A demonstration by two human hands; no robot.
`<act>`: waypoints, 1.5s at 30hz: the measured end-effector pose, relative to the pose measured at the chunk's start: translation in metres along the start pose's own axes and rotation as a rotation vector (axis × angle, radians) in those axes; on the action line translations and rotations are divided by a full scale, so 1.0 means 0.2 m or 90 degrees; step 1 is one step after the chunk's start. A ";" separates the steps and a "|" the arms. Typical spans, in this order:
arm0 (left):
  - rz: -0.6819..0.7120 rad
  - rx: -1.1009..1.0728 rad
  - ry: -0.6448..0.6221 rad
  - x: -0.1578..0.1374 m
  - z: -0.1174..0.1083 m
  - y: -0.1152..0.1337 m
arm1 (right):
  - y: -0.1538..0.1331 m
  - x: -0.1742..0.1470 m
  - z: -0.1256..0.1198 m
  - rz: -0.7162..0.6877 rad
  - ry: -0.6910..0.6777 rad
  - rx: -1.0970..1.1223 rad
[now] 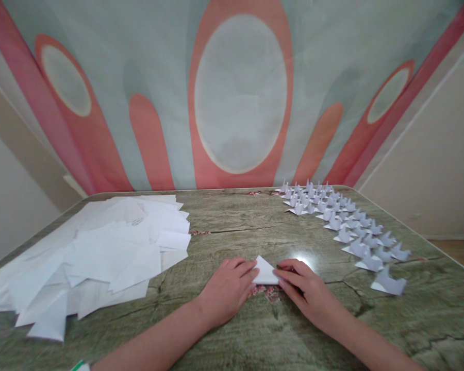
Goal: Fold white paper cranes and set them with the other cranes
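Observation:
A small piece of white paper, folded to a triangle with its point facing away from me, lies on the table between my hands. My left hand covers its left corner, the fingers closed together over the edge. At the right corner, the thumb and fingers of my right hand pinch the paper. Both hands rest low on the tabletop, and the paper's two outer corners are hidden under the fingertips.
Loose white paper sheets spread in an overlapping heap over the table's left side. Several folded paper birds stand in rows along the right. The wood-patterned table ends at a patterned backdrop.

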State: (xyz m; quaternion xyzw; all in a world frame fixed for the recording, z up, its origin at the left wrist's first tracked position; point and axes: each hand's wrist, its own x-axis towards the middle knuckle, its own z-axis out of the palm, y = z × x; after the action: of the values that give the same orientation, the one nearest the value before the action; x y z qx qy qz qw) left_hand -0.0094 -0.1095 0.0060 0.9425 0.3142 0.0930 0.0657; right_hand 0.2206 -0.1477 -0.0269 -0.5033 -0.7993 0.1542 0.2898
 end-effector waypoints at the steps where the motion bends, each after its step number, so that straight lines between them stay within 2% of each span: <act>1: 0.001 0.001 0.000 0.00 0.00 0.00 | 0.00 0.00 0.00 -0.003 -0.002 -0.004; 15: -0.002 0.000 -0.010 0.00 0.00 0.00 | -0.02 -0.01 0.00 -0.047 -0.002 -0.088; 24: -0.002 0.023 -0.008 0.00 0.00 0.00 | -0.09 0.01 0.02 -0.050 -0.048 -0.176; 31: -0.003 0.027 -0.001 0.01 0.00 0.01 | -0.15 0.03 0.02 -0.090 -0.078 -0.206; 45: 0.006 0.064 0.000 0.01 -0.01 0.02 | -0.18 0.04 0.03 -0.077 -0.057 -0.250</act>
State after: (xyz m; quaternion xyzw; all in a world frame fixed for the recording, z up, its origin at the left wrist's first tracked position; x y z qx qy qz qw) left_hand -0.0068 -0.1118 0.0085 0.9461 0.3140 0.0773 0.0176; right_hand 0.1894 -0.1568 -0.0100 -0.4941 -0.8547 0.0004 0.1590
